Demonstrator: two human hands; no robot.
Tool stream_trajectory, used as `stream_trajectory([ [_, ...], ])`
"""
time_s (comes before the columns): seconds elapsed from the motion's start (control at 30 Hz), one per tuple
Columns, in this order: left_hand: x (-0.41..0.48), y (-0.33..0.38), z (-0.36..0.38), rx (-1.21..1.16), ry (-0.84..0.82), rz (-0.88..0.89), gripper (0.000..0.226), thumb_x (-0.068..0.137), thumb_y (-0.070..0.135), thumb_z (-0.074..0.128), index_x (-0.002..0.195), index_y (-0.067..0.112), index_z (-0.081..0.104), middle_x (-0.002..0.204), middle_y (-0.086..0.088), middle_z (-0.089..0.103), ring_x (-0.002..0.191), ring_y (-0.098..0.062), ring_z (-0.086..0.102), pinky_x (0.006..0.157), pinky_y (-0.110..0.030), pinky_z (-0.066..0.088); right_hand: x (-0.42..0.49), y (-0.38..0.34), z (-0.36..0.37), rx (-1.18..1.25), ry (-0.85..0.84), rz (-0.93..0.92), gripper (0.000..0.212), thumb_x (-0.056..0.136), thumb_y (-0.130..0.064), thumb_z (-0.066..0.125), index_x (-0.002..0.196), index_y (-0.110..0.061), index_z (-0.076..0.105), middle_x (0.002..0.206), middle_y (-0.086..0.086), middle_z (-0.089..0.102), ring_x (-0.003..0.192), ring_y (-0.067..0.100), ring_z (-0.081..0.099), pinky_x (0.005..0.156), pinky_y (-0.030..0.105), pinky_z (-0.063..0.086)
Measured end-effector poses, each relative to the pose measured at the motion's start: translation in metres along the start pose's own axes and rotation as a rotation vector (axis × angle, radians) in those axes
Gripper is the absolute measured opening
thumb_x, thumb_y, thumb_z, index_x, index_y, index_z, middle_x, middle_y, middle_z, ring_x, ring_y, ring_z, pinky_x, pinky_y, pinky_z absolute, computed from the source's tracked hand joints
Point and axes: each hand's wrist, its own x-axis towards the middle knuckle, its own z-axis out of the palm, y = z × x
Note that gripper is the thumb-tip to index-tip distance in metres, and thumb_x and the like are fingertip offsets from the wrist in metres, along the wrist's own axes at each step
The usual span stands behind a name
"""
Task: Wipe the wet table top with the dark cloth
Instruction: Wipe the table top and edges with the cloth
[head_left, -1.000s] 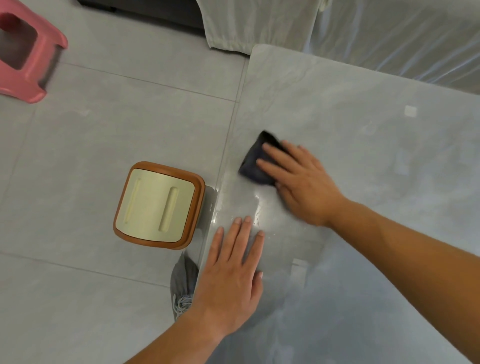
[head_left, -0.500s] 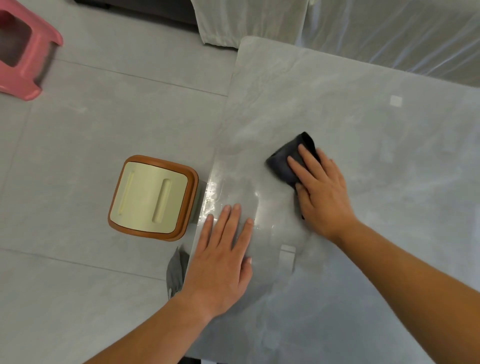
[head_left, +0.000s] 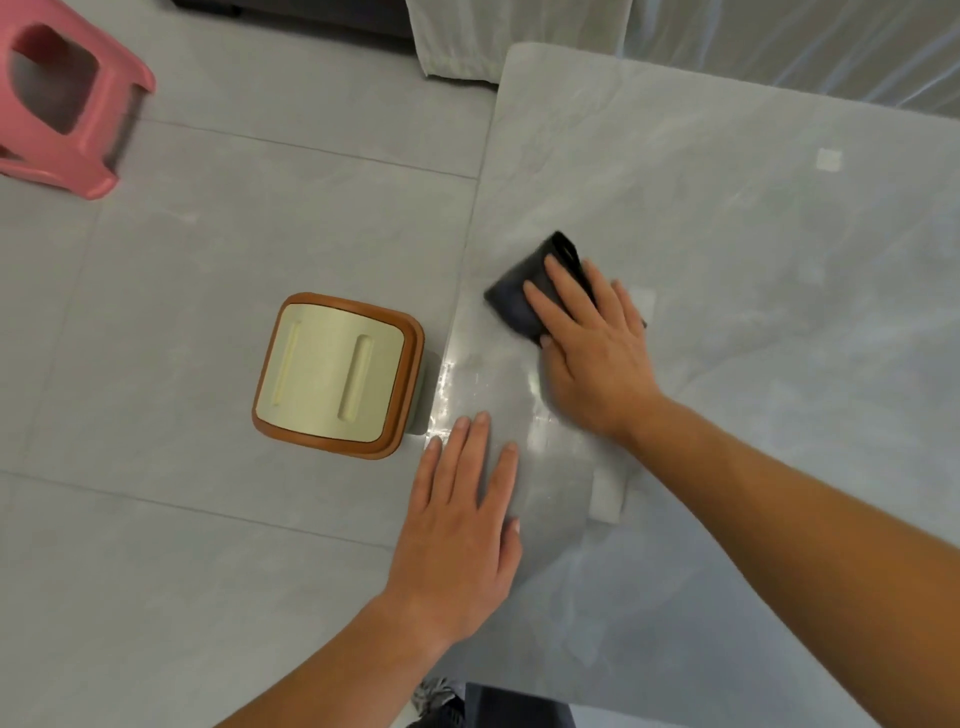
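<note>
The grey marble-look table top fills the right side of the head view. A folded dark cloth lies flat near the table's left edge. My right hand presses down on it, fingers spread over its near half. A wet, glossy patch shines between the cloth and my left hand. My left hand rests palm down at the table's left edge, fingers apart, holding nothing.
On the tiled floor left of the table stands a square bin with a brown rim and cream lid. A pink plastic stool sits at the far left. Pale fabric hangs beyond the table's far edge.
My right hand slid the cloth right, away from the table's left edge, then back left toward it. My left hand stayed planted on the table.
</note>
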Motion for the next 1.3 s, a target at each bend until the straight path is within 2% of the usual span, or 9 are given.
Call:
stream_trajectory([
  [0.1, -0.011, -0.005, 0.006, -0.002, 0.008, -0.012, 0.070, 0.096, 0.042, 0.041, 0.157, 0.014, 0.024, 0.167, -0.019, 0.006, 0.155, -0.033, -0.001, 0.120, -0.051, 0.010, 0.019, -0.027, 0.015, -0.002, 0.004, -0.022, 0.053, 0.099, -0.029, 0.041, 0.152, -0.028, 0.037, 0.166, 0.000, 0.023, 0.153, 0.032, 0.011, 0.124, 0.052, 0.009],
  [0.3, -0.029, -0.011, 0.010, 0.009, 0.008, -0.012, 0.070, 0.096, 0.045, 0.039, 0.158, 0.015, 0.022, 0.167, -0.018, 0.009, 0.155, -0.032, 0.000, 0.121, -0.047, 0.005, -0.028, -0.008, 0.012, -0.130, -0.186, -0.547, 0.054, 0.100, -0.031, 0.042, 0.153, -0.033, 0.035, 0.166, -0.004, 0.023, 0.155, 0.028, 0.011, 0.123, 0.052, 0.015],
  [0.5, -0.041, -0.013, 0.014, -0.007, 0.001, 0.006, 0.069, 0.098, 0.045, 0.032, 0.159, 0.016, 0.019, 0.168, -0.016, 0.004, 0.155, -0.031, -0.003, 0.121, -0.046, 0.006, -0.005, -0.033, 0.023, -0.023, 0.020, -0.135, 0.055, 0.096, -0.027, 0.043, 0.150, -0.030, 0.041, 0.163, -0.002, 0.030, 0.152, 0.032, 0.018, 0.121, 0.055, 0.016],
  [0.67, -0.042, -0.014, 0.013, 0.001, 0.011, 0.003, 0.068, 0.098, 0.046, 0.032, 0.158, 0.016, 0.022, 0.167, -0.018, 0.010, 0.155, -0.033, 0.002, 0.122, -0.047, 0.013, -0.053, -0.030, 0.029, -0.102, -0.111, -0.476, 0.056, 0.098, -0.030, 0.044, 0.153, -0.033, 0.033, 0.166, -0.003, 0.023, 0.155, 0.030, 0.009, 0.122, 0.054, 0.016],
  [0.73, -0.043, -0.014, 0.013, 0.009, 0.004, 0.003, 0.069, 0.098, 0.046, 0.032, 0.158, 0.015, 0.021, 0.167, -0.019, 0.009, 0.155, -0.034, 0.002, 0.121, -0.047, 0.013, -0.054, -0.017, 0.018, -0.125, -0.151, -0.496, 0.055, 0.098, -0.029, 0.043, 0.153, -0.031, 0.036, 0.165, -0.002, 0.025, 0.154, 0.030, 0.014, 0.122, 0.053, 0.018],
  [0.83, -0.043, -0.014, 0.013, 0.021, 0.005, 0.008, 0.069, 0.098, 0.045, 0.033, 0.159, 0.014, 0.020, 0.167, -0.018, 0.006, 0.155, -0.033, -0.001, 0.121, -0.047, 0.012, -0.040, 0.006, 0.000, -0.083, -0.076, -0.219, 0.055, 0.094, -0.022, 0.045, 0.149, -0.022, 0.045, 0.162, 0.003, 0.031, 0.150, 0.036, 0.025, 0.118, 0.057, 0.024],
  [0.97, -0.043, -0.014, 0.015, 0.028, 0.001, -0.005, 0.071, 0.098, 0.045, 0.038, 0.160, 0.016, 0.016, 0.168, -0.016, 0.001, 0.154, -0.032, -0.007, 0.121, -0.047, 0.007, -0.052, 0.012, -0.006, -0.019, 0.009, 0.153, 0.054, 0.100, -0.022, 0.042, 0.154, -0.022, 0.037, 0.165, 0.003, 0.023, 0.152, 0.035, 0.016, 0.119, 0.057, 0.019],
  [1.2, -0.043, -0.011, 0.017, 0.015, 0.001, 0.030, 0.065, 0.098, 0.043, 0.031, 0.158, 0.021, 0.022, 0.167, -0.018, 0.006, 0.155, -0.032, -0.002, 0.121, -0.049, 0.007, -0.133, 0.003, 0.004, -0.060, -0.134, -0.222, 0.054, 0.098, -0.028, 0.041, 0.152, -0.023, 0.042, 0.164, 0.002, 0.027, 0.153, 0.032, 0.016, 0.121, 0.054, 0.019],
  [1.3, -0.044, -0.012, 0.016, 0.036, 0.002, 0.039, 0.066, 0.098, 0.044, 0.032, 0.159, 0.021, 0.019, 0.167, -0.017, 0.005, 0.155, -0.031, -0.003, 0.122, -0.047, 0.003, -0.110, 0.010, -0.005, -0.027, -0.069, -0.008, 0.053, 0.099, -0.028, 0.038, 0.152, -0.023, 0.042, 0.164, 0.001, 0.027, 0.153, 0.032, 0.019, 0.120, 0.055, 0.020],
])
